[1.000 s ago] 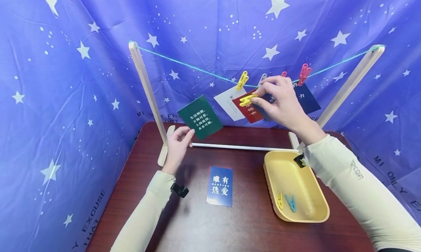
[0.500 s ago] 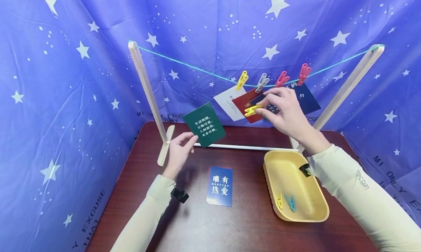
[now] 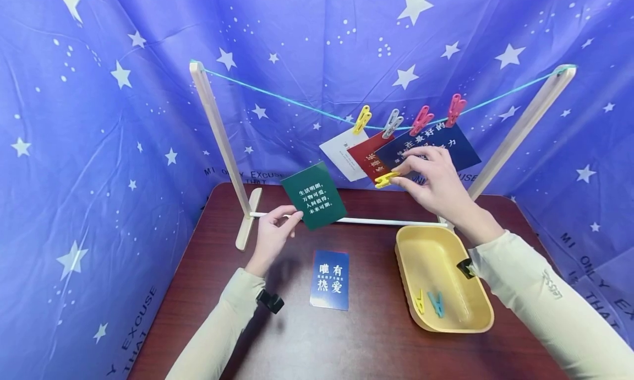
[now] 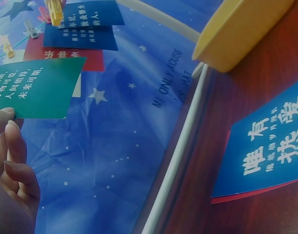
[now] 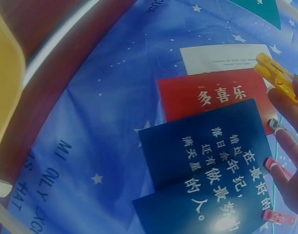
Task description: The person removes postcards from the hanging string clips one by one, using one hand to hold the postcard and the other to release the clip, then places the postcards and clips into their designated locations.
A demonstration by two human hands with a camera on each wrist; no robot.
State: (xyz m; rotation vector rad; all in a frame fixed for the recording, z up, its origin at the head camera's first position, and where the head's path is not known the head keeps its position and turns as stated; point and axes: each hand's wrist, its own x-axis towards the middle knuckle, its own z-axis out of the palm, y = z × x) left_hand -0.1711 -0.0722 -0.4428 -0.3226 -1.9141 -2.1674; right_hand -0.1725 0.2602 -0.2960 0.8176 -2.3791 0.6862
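Between thumb and fingers, my left hand (image 3: 275, 234) pinches the lower left corner of a green card (image 3: 317, 195) with white writing, held tilted in the air. My right hand (image 3: 436, 184) pinches a yellow clothespin (image 3: 386, 179) in front of the hung cards. On the teal string (image 3: 287, 100) hang a white card (image 3: 342, 154), a red card (image 5: 207, 95) and two overlapping dark blue cards (image 3: 463, 143). They are held by a yellow clothespin (image 3: 362, 119), a grey clothespin (image 3: 393, 123) and two red clothespins (image 3: 455, 110).
Wooden posts (image 3: 218, 132) carry the string, joined low by a white rod (image 3: 371, 221). A blue card (image 3: 329, 281) over a red-edged one lies on the brown table (image 3: 238, 325). A yellow basket (image 3: 403, 275) at right holds a yellow and a blue clothespin (image 3: 436, 304).
My left hand has brought the green card rightward and lower. My right hand has come down and slightly right from the string with the yellow clothespin, uncovering the grey and red clothespins.
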